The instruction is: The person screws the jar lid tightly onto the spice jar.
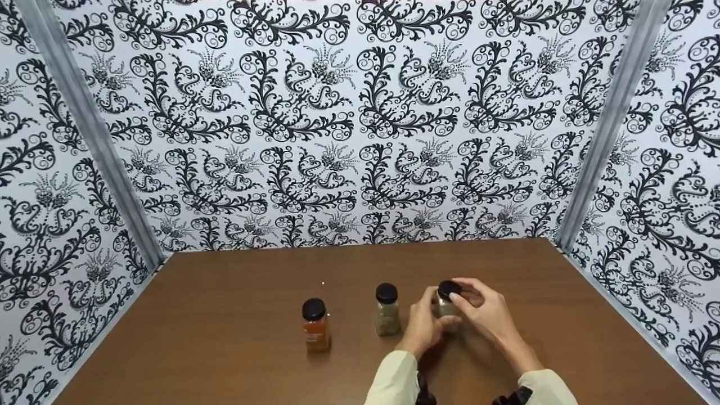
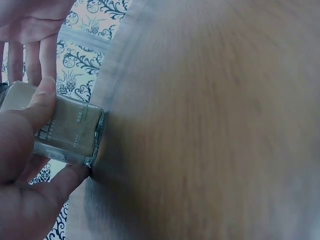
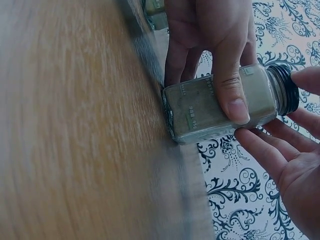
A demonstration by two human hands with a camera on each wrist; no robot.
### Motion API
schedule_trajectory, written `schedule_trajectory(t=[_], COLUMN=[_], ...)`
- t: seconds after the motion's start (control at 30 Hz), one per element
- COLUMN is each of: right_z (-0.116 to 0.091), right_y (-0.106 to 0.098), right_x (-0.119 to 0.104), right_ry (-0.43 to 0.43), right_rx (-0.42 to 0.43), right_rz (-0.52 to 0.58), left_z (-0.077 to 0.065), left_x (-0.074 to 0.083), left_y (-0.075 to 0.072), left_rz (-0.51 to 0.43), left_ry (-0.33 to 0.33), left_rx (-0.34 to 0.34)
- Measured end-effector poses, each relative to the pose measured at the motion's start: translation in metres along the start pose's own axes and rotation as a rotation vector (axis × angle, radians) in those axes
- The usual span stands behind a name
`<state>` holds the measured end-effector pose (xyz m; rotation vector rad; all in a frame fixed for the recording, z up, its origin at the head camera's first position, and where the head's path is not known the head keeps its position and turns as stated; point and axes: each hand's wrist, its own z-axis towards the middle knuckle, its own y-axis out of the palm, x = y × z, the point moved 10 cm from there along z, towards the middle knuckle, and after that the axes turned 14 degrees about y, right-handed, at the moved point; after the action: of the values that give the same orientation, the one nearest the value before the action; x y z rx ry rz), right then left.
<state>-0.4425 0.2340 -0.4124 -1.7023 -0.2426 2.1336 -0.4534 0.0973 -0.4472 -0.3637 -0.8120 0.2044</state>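
Observation:
A square glass spice jar of greenish-beige powder stands on the table at the right of the group. My left hand grips its body, the thumb lying across the printed face in the right wrist view. Up at the black screw lid, my right hand holds with thumb and fingertips on opposite sides. The lid sits on the jar's neck. In the left wrist view the base of the jar meets the wood, and the lid is mostly cut off by the frame edge.
Just left of my hands stands a second jar of greenish powder with a black lid. Farther left is a jar of orange-red powder, also lidded. The brown wooden table is enclosed by black-and-white patterned walls.

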Motion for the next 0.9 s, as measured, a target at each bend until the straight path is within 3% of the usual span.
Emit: schedule_trajectory(t=[0.17, 0.47, 0.9], right_z=[0.0014, 0.0001, 0.0010], right_y=[0.0015, 0.0007, 0.0031], right_x=[0.0015, -0.0021, 0.0029], right_ry=[0.010, -0.011, 0.039], right_rx=[-0.017, -0.024, -0.047], right_rz=[0.051, 0.029, 0.062], left_z=[0.0004, 0.0006, -0.0002], left_x=[0.0016, 0.0026, -0.0018], left_y=[-0.0004, -0.0007, 0.0015], left_rz=[0.002, -0.015, -0.029], left_ry=[0.011, 0.015, -0.028], left_rx=[0.001, 0.008, 0.000])
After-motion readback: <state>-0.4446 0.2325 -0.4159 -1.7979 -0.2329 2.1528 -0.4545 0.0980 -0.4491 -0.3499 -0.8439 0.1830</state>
